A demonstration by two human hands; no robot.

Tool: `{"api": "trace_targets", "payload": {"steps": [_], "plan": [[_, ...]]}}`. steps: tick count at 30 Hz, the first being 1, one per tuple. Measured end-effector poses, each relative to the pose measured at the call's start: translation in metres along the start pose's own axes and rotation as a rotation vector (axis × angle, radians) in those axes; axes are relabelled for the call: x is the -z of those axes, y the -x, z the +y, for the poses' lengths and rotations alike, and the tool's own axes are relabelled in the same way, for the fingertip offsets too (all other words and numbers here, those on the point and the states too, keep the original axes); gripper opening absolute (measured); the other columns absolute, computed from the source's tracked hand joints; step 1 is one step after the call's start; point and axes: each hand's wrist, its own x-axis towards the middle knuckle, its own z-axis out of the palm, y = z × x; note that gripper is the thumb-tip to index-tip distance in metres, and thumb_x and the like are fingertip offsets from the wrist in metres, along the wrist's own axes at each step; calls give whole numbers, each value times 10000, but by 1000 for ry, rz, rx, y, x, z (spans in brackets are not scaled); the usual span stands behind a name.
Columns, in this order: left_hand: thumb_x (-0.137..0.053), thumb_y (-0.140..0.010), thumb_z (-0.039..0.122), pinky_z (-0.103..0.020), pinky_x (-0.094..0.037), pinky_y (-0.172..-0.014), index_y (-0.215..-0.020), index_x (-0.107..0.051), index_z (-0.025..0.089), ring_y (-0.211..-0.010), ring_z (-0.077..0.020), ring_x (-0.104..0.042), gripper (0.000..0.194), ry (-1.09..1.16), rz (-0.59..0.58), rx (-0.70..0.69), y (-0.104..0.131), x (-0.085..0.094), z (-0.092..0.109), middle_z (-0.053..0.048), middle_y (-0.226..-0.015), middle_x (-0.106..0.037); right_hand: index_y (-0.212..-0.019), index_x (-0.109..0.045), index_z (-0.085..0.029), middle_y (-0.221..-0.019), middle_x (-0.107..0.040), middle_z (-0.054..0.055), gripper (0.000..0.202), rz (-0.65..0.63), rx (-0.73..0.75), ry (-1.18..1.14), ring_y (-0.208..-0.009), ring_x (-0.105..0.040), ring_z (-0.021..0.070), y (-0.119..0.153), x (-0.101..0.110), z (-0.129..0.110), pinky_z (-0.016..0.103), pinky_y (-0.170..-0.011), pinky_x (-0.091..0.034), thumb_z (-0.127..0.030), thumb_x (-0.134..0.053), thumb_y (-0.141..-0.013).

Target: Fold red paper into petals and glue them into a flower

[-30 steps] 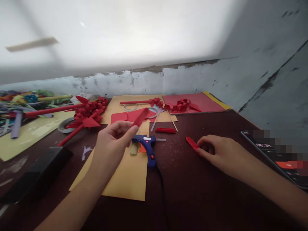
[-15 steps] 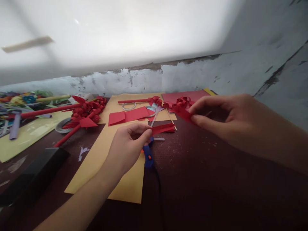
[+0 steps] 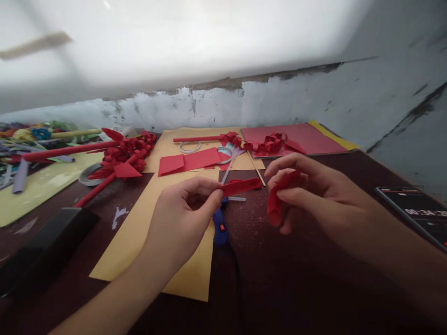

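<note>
Between thumb and fingers, my left hand [image 3: 188,214] pinches a stack of narrow red paper strips [image 3: 242,186] that points to the right. My right hand [image 3: 310,195] grips a separate curled red paper strip [image 3: 275,204], bent between the thumb and fingers. Just under the left fingertips lies a blue glue gun [image 3: 220,228] with a red switch; its front is partly hidden by the hand. A clear glue stick [image 3: 236,199] shows beside it. Behind the hands, a red paper flower stem [image 3: 199,139] and a pile of curled red paper loops [image 3: 275,143] rest on the sheets.
Folded red paper [image 3: 190,161], tape rolls [image 3: 189,147] and a thin wooden stick [image 3: 256,168] lie on yellow paper [image 3: 188,284]. Red paper flowers [image 3: 125,158] stand in a black holder [image 3: 49,246] at left. A phone [image 3: 415,214] lies at right. A cord [image 3: 238,279] trails toward me.
My right hand has moved down and left from the loops, and the red strip in it is now curled. The left hand still holds its strips. The phone has come into view.
</note>
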Motion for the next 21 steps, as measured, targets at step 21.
{"api": "trace_targets", "payload": {"steps": [21], "plan": [[-829, -870, 242, -75, -540, -567, -856, -828, 218, -601, -70, -731, 28, 114, 57, 22, 4, 1, 9, 35, -699, -801, -953, -785, -216, -679, -729, -3, 129, -192, -284, -79, -540, -597, 103, -1, -3, 17, 204, -509, -463, -336, -772, -907]]}}
